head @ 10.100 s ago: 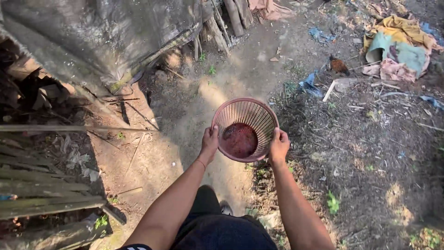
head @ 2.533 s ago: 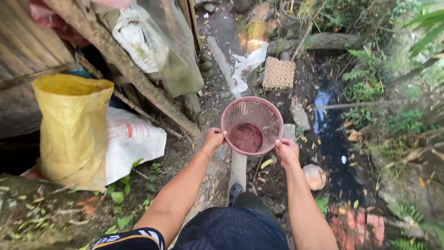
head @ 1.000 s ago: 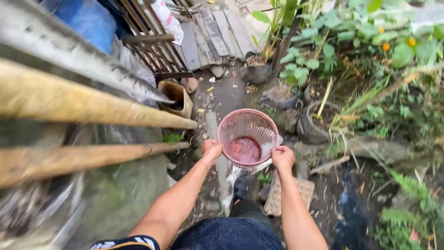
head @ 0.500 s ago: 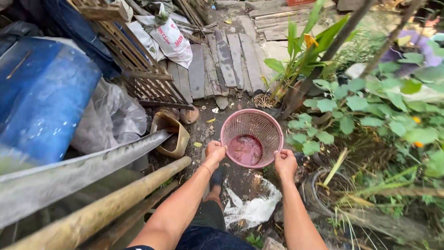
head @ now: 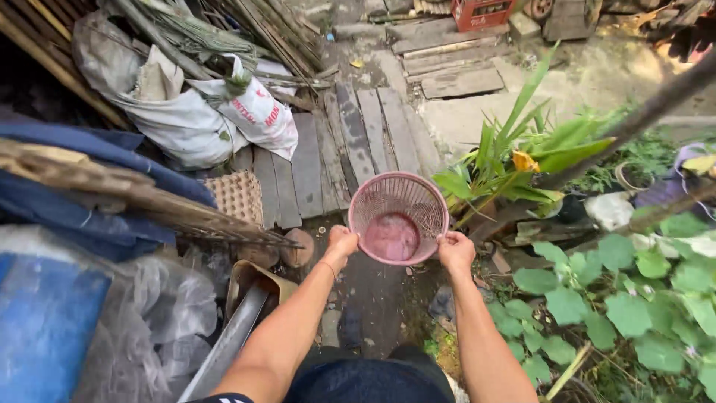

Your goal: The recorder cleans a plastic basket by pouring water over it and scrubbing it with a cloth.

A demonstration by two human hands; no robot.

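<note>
From the head view, the left hand [head: 341, 242] and right hand [head: 456, 251] each close on opposite rim edges of a round pink basket [head: 399, 217], keeping it level so the dark reddish mass inside (its nature unclear) stays put. The latticed basket hangs above grey planks [head: 350, 145], beside leafy plants [head: 522, 160].

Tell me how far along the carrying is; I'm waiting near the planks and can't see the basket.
Done: the pink basket already holds something reddish in its bottom. In hand: left hand and right hand grip its rim, carrying it over muddy ground just short of the wooden planks. Left: it has not been set down or emptied.
</note>
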